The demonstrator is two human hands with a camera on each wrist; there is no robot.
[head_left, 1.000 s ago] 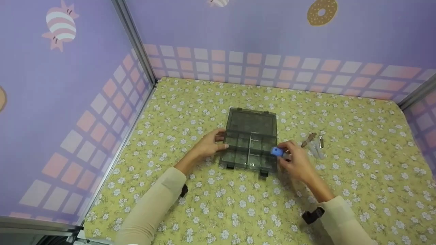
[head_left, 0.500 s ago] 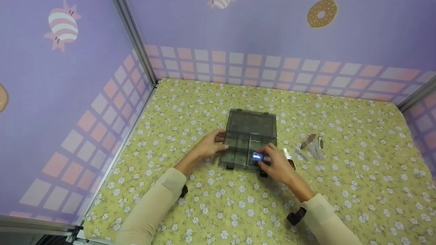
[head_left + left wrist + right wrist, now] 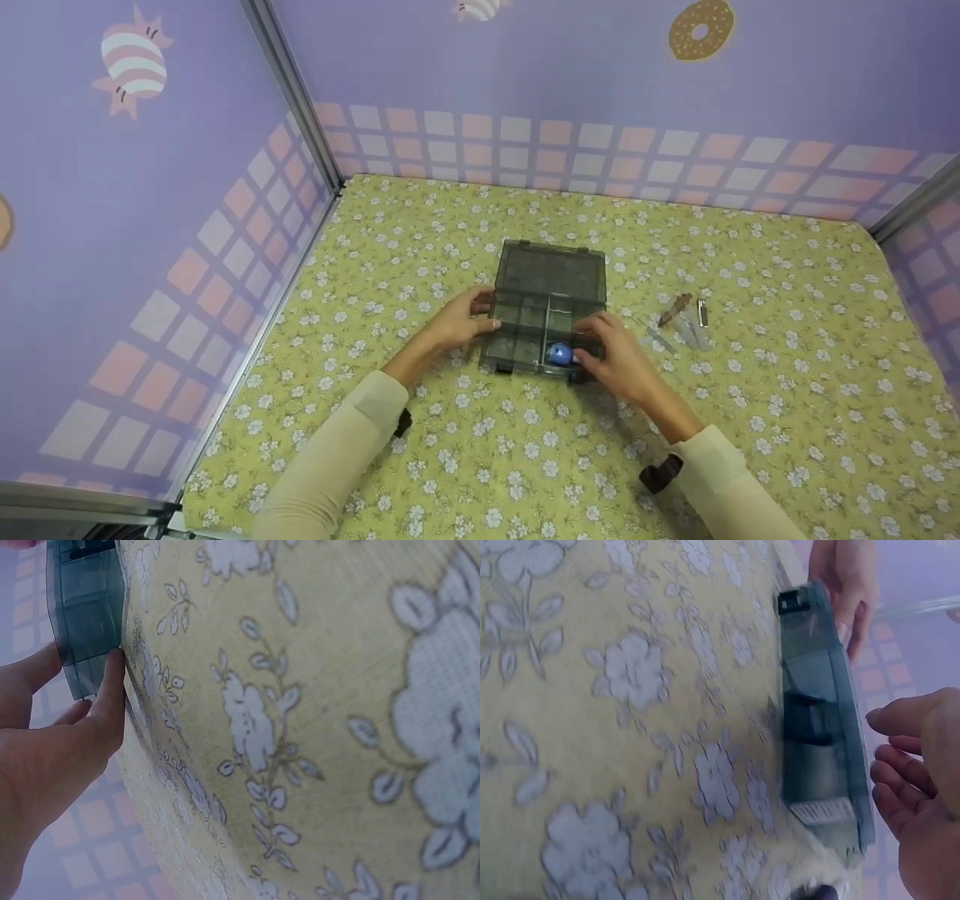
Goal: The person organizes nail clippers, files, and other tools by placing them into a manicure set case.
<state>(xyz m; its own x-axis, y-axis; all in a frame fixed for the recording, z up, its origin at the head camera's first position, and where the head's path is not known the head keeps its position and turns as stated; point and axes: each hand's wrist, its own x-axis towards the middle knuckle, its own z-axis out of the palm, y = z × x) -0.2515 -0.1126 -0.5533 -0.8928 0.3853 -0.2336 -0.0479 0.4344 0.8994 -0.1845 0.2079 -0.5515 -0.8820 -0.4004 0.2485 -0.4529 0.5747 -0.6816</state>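
Observation:
A smoky, see-through compartment box lies with its lid folded back on the flowered cloth. My left hand grips the box's left edge between thumb and fingers. A small blue object sits in the front compartment right of the middle divider; its kind is unclear. My right hand hovers over the box's right side, its thumb close beside the blue object. In the right wrist view, the right hand's fingers are loosely bent and apart, holding nothing visible.
Right of the box lie a nail clipper, a brown piece, pale strips and a thin strip. A small dark-and-white item shows at the right wrist view's bottom edge. Patterned walls enclose the table.
My right hand has carried the blue object leftward from the box's right edge, lowered it into the front compartment and let go. The left hand has stayed on the box.

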